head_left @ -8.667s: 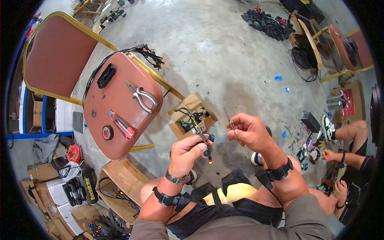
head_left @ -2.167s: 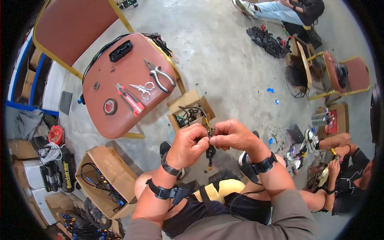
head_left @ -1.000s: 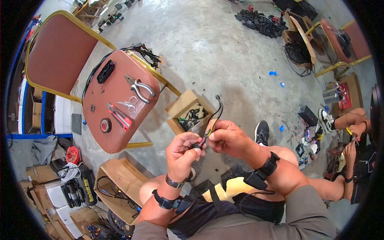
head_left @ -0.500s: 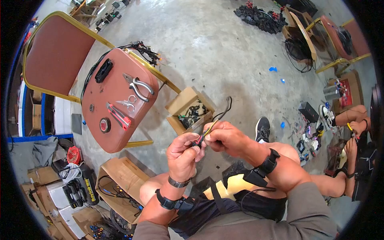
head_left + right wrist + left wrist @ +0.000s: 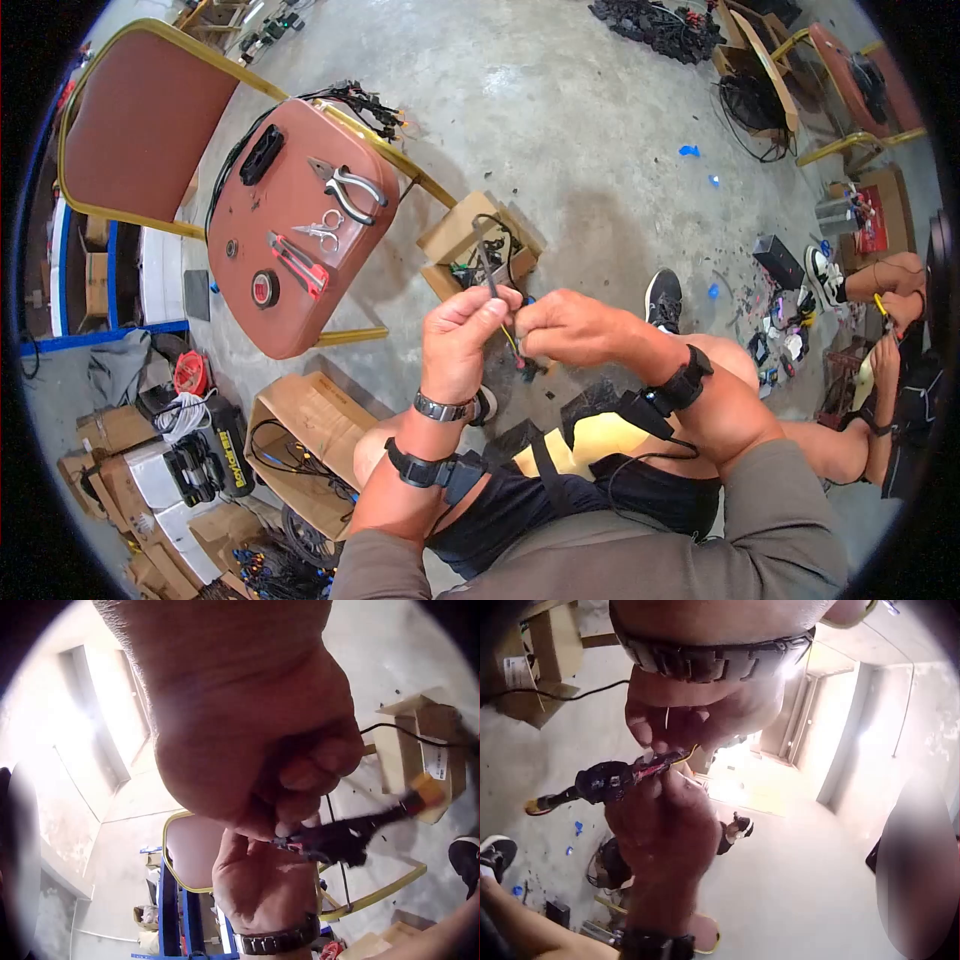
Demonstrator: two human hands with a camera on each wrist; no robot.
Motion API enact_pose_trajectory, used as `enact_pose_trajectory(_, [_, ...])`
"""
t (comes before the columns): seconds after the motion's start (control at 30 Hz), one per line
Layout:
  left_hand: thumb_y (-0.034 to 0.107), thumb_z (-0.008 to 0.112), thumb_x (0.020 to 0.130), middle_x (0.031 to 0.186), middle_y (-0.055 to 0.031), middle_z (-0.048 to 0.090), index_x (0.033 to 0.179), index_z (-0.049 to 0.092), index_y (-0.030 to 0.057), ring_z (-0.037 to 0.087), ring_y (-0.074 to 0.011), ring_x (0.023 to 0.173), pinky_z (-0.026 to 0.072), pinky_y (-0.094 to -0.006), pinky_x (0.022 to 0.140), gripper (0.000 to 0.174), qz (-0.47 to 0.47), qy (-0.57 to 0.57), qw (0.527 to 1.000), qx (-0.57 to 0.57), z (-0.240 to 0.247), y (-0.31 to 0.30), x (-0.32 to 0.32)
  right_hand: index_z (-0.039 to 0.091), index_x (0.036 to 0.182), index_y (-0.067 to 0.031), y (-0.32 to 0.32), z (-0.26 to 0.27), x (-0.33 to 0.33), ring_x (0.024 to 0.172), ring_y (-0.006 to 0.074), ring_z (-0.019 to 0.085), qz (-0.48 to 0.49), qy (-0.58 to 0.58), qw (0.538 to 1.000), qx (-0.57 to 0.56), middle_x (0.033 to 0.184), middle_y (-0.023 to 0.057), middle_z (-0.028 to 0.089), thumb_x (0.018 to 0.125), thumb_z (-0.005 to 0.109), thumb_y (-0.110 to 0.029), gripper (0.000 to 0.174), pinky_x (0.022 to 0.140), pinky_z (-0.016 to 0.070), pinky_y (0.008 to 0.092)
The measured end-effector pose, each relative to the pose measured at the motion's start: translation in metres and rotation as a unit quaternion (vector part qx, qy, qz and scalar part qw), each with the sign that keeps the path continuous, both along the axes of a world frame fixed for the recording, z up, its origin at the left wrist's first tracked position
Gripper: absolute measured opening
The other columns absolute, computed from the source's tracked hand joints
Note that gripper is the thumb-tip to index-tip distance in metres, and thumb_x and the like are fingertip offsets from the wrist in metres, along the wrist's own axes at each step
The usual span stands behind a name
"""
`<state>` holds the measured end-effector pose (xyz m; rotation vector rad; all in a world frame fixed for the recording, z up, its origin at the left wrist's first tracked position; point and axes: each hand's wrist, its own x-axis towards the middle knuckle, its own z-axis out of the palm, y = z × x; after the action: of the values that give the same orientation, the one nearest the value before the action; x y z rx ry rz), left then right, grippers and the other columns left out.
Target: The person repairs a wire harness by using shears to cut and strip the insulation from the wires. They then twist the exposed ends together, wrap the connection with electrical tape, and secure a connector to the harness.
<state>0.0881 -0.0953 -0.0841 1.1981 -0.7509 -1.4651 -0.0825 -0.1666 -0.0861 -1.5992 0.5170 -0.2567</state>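
Observation:
Both hands are together in front of the lap, on a short wiring cable point(image 5: 484, 258) with black sheathing, a thin yellow wire and a red section. My left hand point(image 5: 455, 345) pinches it between thumb and fingers, and the loose black end rises past them. Close against it, my right hand point(image 5: 575, 325) grips the wired section with curled fingers. A lumpy black part of the cable point(image 5: 604, 782) ends in a yellow-tipped connector point(image 5: 427, 793), sticking out beside the right fingers in both wrist views. The fingers hide the middle of the cable.
Scissors point(image 5: 323, 230), pliers point(image 5: 350, 190), a red utility knife point(image 5: 298, 265) and a tape roll point(image 5: 263, 290) lie on the chair seat point(image 5: 290, 335). A small open carton point(image 5: 465, 225) holds parts beyond the hands. Another person's arm point(image 5: 885, 375) shows at right.
The scissors, earlier in my right hand, now lie on the seat. Over the last second the cable's loose end has swung from upper right to upper left, and the connector end hangs below the hands.

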Motion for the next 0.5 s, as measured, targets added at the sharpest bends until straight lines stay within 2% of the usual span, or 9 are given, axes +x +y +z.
enact_pose_trajectory(0.03, [0.008, 0.060, 0.088, 0.097, -0.0105, 0.066, 0.098, 0.065, -0.0041, 0.059, -0.0143, 0.084, 0.0471, -0.0277, 0.078, 0.016, 0.047, 0.100, 0.993, 0.030, 0.001, 0.000, 0.001, 0.060, 0.070, 0.0018, 0.001, -0.002, -0.001, 0.056, 0.0288, 0.056, 0.000, -0.001, 1.000, 0.000, 0.059, 0.0166, 0.055, 0.075, 0.056, -0.018, 0.021, 0.055, 0.0444, 0.0409])
enact_pose_trajectory(0.07, [0.008, 0.060, 0.089, 0.095, -0.0142, 0.067, 0.100, 0.064, -0.0045, 0.062, -0.0158, 0.080, 0.0490, -0.0282, 0.077, 0.018, 0.061, 0.127, 0.990, 0.001, 0.002, 0.000, 0.001, 0.059, 0.069, 0.0012, 0.001, -0.002, -0.001, 0.056, 0.0231, 0.055, -0.007, 0.014, 0.995, 0.097, 0.059, 0.0123, 0.055, 0.076, 0.056, -0.017, 0.020, 0.053, 0.0431, 0.0374])
enact_pose_trajectory(0.1, [0.008, 0.060, 0.089, 0.095, -0.0142, 0.067, 0.100, 0.064, -0.0045, 0.062, -0.0158, 0.080, 0.0490, -0.0282, 0.077, 0.018, 0.060, 0.127, 0.990, 0.001, 0.004, 0.001, -0.001, 0.059, 0.068, 0.0006, 0.002, -0.001, 0.000, 0.056, 0.0174, 0.054, -0.014, 0.028, 0.981, 0.192, 0.059, 0.0079, 0.055, 0.078, 0.055, -0.017, 0.020, 0.052, 0.0419, 0.0339])
enact_pose_trajectory(0.13, [0.008, 0.059, 0.090, 0.094, -0.0142, 0.067, 0.103, 0.063, -0.0047, 0.062, -0.0161, 0.080, 0.0492, -0.0281, 0.076, 0.019, 0.067, 0.131, 0.989, 0.006, 0.006, 0.002, -0.002, 0.058, 0.067, -0.0019, 0.007, 0.004, 0.003, 0.055, 0.0112, 0.051, -0.036, 0.020, 0.973, 0.226, 0.060, 0.0014, 0.053, 0.079, 0.055, -0.015, 0.018, 0.049, 0.0380, 0.0282])
enact_pose_trajectory(0.27, [0.009, 0.056, 0.092, 0.091, -0.0149, 0.066, 0.109, 0.060, -0.0058, 0.062, -0.0165, 0.078, 0.0494, -0.0281, 0.074, 0.023, 0.055, 0.168, 0.984, 0.007, 0.003, 0.002, -0.005, 0.057, 0.066, -0.0052, 0.014, -0.005, 0.002, 0.052, 0.0097, 0.048, -0.039, -0.023, 0.947, 0.318, 0.059, -0.0009, 0.051, 0.080, 0.056, -0.015, 0.017, 0.046, 0.0353, 0.0251])
enact_pose_trajectory(0.33, [0.009, 0.055, 0.092, 0.091, -0.0148, 0.065, 0.110, 0.059, -0.0064, 0.062, -0.0168, 0.078, 0.0494, -0.0285, 0.075, 0.024, 0.041, 0.168, 0.985, 0.005, 0.001, 0.002, -0.005, 0.054, 0.065, -0.0097, 0.016, -0.003, 0.003, 0.052, 0.0064, 0.044, -0.044, -0.007, 0.912, 0.408, 0.059, -0.0035, 0.048, 0.082, 0.058, -0.018, 0.020, 0.046, 0.0331, 0.0227])
enact_pose_trajectory(0.4, [0.010, 0.054, 0.093, 0.091, -0.0146, 0.065, 0.111, 0.059, -0.0069, 0.062, -0.0171, 0.077, 0.0493, -0.0289, 0.076, 0.025, 0.026, 0.169, 0.985, 0.001, 0.001, 0.003, -0.006, 0.053, 0.066, -0.0111, 0.017, 0.001, 0.002, 0.052, 0.0055, 0.043, -0.034, -0.016, 0.913, 0.407, 0.060, -0.0038, 0.047, 0.084, 0.059, -0.020, 0.021, 0.046, 0.0326, 0.0220])
enact_pose_trajectory(0.47, [0.014, 0.056, 0.092, 0.079, -0.0140, 0.064, 0.111, 0.058, -0.0072, 0.060, -0.0222, 0.086, 0.0481, -0.0342, 0.083, 0.029, 0.043, 0.157, 0.987, 0.006, 0.004, 0.005, -0.009, 0.051, 0.067, -0.0125, 0.017, 0.005, 0.002, 0.053, 0.0046, 0.042, -0.025, -0.022, 0.913, 0.406, 0.060, -0.0040, 0.047, 0.086, 0.060, -0.022, 0.023, 0.046, 0.0320, 0.0214])
enact_pose_trajectory(0.5, [0.014, 0.056, 0.092, 0.079, -0.0140, 0.064, 0.111, 0.058, -0.0072, 0.060, -0.0222, 0.086, 0.0481, -0.0342, 0.083, 0.029, 0.044, 0.157, 0.987, 0.006, 0.004, 0.005, -0.010, 0.050, 0.067, -0.0117, 0.018, 0.008, 0.002, 0.054, 0.0051, 0.043, -0.026, -0.019, 0.921, 0.387, 0.061, -0.0042, 0.047, 0.087, 0.062, -0.026, 0.027, 0.047, 0.0335, 0.0218])
